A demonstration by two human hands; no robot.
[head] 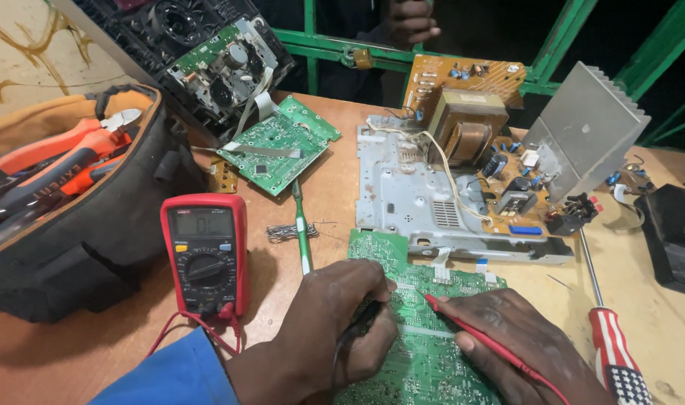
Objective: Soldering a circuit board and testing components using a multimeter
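Observation:
A green circuit board (425,352) lies solder side up at the near edge of the wooden table. My left hand (335,330) holds a black test probe (365,315) with its tip on the board. My right hand (518,341) rests on the board and holds a red test probe (477,336), its tip touching the board near the middle. Red and black leads run back to a red multimeter (205,253) lying to the left of my left hand.
A black and orange tool bag (72,225) with pliers sits at the left. A metal chassis (402,195) with a transformer board (500,180) and heat sink (586,131) lies behind. A striped-handle screwdriver (608,337) lies right; a green-handled tool (301,225) lies centre. Another person's hand (411,21) is beyond the table.

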